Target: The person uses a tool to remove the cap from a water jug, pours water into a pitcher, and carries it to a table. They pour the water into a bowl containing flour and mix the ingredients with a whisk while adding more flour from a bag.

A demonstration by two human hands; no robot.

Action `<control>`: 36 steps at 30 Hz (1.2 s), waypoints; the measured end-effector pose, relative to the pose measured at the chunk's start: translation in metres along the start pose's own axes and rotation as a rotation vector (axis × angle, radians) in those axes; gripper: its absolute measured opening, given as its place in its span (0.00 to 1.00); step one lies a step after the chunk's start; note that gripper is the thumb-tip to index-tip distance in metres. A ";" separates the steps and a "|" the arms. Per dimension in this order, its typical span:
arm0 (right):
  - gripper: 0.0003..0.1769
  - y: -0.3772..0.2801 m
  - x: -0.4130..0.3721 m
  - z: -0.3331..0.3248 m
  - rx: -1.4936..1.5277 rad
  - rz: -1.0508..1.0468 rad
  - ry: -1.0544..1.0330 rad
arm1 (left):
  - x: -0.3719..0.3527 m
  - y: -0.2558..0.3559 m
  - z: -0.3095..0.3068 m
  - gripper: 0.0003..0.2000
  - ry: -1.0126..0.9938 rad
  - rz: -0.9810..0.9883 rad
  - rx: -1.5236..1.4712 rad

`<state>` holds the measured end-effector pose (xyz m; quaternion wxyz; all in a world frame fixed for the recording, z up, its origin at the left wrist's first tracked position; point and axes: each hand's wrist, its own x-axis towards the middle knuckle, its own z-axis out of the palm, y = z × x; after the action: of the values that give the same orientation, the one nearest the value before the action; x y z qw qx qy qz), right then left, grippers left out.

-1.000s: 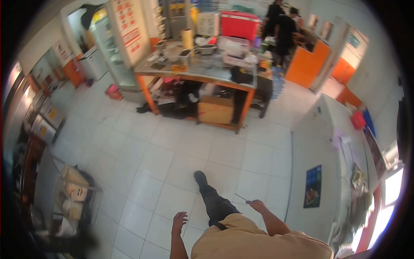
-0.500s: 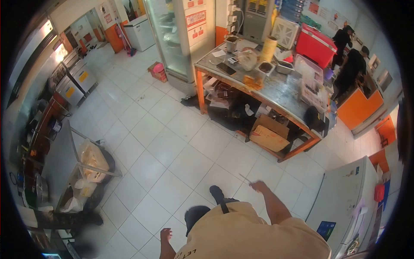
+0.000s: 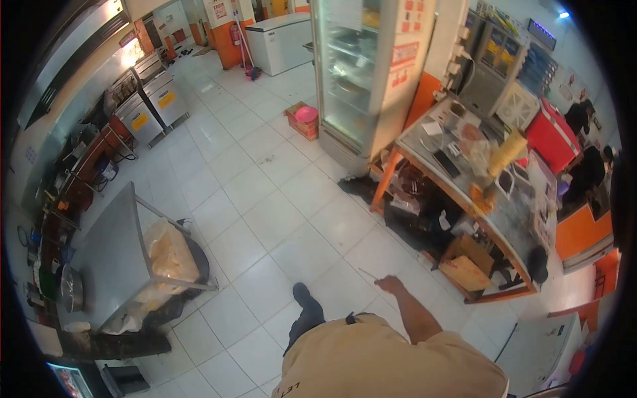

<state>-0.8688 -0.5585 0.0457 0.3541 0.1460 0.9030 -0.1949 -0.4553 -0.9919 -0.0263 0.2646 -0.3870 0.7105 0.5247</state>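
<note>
My right hand [image 3: 391, 285] is closed around one end of a thin, light-coloured rod-like tool [image 3: 368, 274], which points left and away from my body above the tiled floor. It is too small to tell whether it is a knife or something else. My left hand is out of view, hidden below or beside my body. In front of my tan shirt [image 3: 371, 358] one dark shoe [image 3: 302, 292] shows on the white tiles.
A cluttered metal-topped table [image 3: 424, 142] stands at right, boxes beneath it. A glass-door fridge [image 3: 345, 86] is ahead, with a red carton [image 3: 302, 129] beside it. A steel table [image 3: 113, 252] is at left. People in dark clothes [image 3: 587, 172] stand far right.
My view has turned left, so the cluttered table and fridge sit further right. My left hand has gone out of view. My right hand still holds the thin tool.
</note>
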 end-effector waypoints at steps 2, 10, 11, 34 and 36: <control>0.30 -0.008 0.027 0.027 0.139 0.114 -0.113 | 0.035 0.009 -0.052 0.12 0.014 -0.140 -0.135; 0.18 -0.146 0.038 0.009 0.103 0.131 -0.336 | 0.162 0.208 -0.242 0.09 0.301 -0.108 -0.448; 0.18 -0.149 0.062 0.018 0.078 0.119 -0.347 | 0.185 0.231 -0.255 0.09 0.332 -0.040 -0.508; 0.19 -0.916 0.408 -0.134 -0.158 -0.483 -0.439 | 0.462 0.510 -0.456 0.15 0.269 -0.207 -0.753; 0.18 -0.962 0.430 -0.119 -0.175 -0.532 -0.417 | 0.488 0.521 -0.491 0.16 0.294 -0.233 -0.810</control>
<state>-1.6289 -1.2984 0.0653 0.4789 -0.1681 0.8310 -0.2276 -1.1451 -1.5140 0.0255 0.0454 -0.6075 0.4295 0.6667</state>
